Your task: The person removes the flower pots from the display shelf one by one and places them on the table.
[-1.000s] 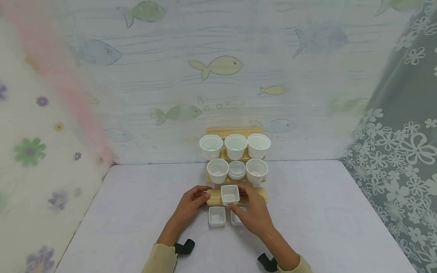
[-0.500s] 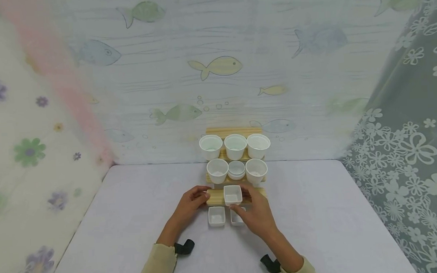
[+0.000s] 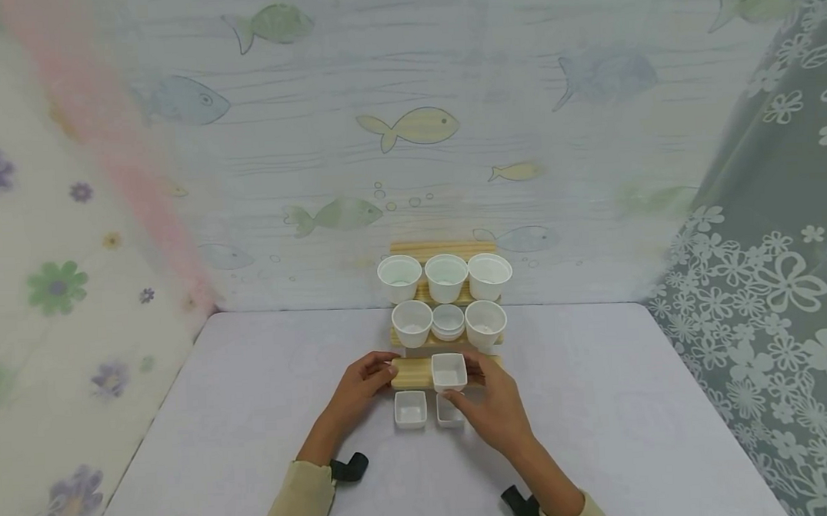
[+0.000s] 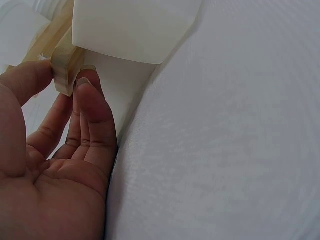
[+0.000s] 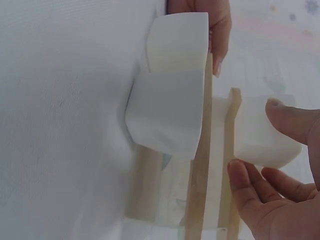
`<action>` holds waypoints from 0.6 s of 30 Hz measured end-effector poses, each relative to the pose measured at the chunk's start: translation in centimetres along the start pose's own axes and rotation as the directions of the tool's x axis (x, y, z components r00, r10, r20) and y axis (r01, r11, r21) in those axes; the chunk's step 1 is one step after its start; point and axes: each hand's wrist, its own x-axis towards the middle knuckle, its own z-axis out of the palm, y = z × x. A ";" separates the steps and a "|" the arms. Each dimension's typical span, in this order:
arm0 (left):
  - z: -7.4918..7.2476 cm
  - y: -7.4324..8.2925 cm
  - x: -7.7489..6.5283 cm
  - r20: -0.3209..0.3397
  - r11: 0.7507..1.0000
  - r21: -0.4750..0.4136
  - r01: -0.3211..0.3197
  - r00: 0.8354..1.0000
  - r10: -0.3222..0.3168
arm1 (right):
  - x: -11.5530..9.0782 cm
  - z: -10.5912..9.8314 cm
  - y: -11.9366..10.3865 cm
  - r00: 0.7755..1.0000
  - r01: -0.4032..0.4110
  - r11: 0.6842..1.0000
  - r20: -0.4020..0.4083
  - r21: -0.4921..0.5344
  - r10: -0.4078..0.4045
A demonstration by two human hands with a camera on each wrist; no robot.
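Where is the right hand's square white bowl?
In the head view, the held bowl is left of the right hand, at the middle of the front wooden shelf.

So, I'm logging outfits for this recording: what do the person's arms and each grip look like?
The left sleeve and right sleeve are pale beige. A black bent piece juts out beside the left one, a similar piece beside the right. The left grip and right grip are bare; no glove or ring shows.
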 end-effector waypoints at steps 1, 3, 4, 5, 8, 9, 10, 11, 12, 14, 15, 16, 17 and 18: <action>0.0 0.0 0.0 -0.002 1.000 0.002 -0.001 1.000 0.001 | -0.1 -0.1 0.0 1.000 0.000 1.000 0.000 0.002 0.000; 0.0 0.1 -0.1 -0.004 1.000 0.002 -0.001 1.000 0.001 | -0.2 -0.3 0.0 1.000 -0.007 1.000 -0.001 0.010 0.007; 0.1 0.2 -0.1 -0.004 1.000 0.002 -0.002 1.000 0.002 | -0.2 -0.3 0.0 1.000 -0.009 1.000 -0.002 0.011 0.009; 0.1 0.2 -0.2 -0.005 1.000 0.002 -0.003 1.000 0.003 | -0.2 -0.4 0.1 1.000 -0.010 1.000 -0.002 0.013 0.010; 0.1 0.2 -0.2 -0.004 1.000 -0.001 -0.001 1.000 0.001 | -0.3 -0.6 0.2 1.000 -0.016 1.000 0.001 0.014 0.016; 0.1 0.2 -0.2 -0.004 1.000 -0.001 -0.001 1.000 0.001 | -0.4 -0.7 0.2 1.000 -0.016 1.000 0.002 0.014 0.016; 0.1 0.2 -0.2 -0.005 1.000 -0.002 0.000 1.000 0.000 | -0.4 -0.7 0.3 1.000 -0.016 1.000 0.002 0.010 0.016; 0.1 0.3 -0.3 -0.004 1.000 -0.004 0.001 1.000 -0.001 | -0.5 -0.8 0.4 1.000 -0.017 1.000 0.002 0.009 0.017; 0.1 0.2 -0.2 -0.004 1.000 -0.004 0.002 1.000 -0.002 | -0.6 -0.8 0.4 1.000 -0.017 1.000 0.001 0.005 0.017; 0.1 0.3 -0.3 -0.004 1.000 -0.005 0.000 1.000 0.000 | -0.7 -1.0 0.6 1.000 -0.010 1.000 0.000 0.000 0.010; 0.2 0.3 -0.3 -0.004 1.000 -0.002 -0.003 1.000 0.003 | -0.8 -1.0 0.6 1.000 -0.005 1.000 -0.001 0.001 0.005; 0.2 0.3 -0.3 -0.005 1.000 -0.001 -0.003 1.000 0.003 | -0.8 -1.2 0.7 1.000 -0.001 1.000 -0.003 -0.002 0.001; 0.2 0.3 -0.3 -0.005 1.000 -0.003 -0.005 1.000 0.005 | -0.9 -1.2 0.8 1.000 0.003 1.000 -0.004 -0.005 -0.003; 0.1 0.3 -0.2 -0.006 1.000 -0.001 -0.007 1.000 0.007 | -1.0 -1.4 0.8 1.000 0.006 1.000 -0.004 -0.008 -0.006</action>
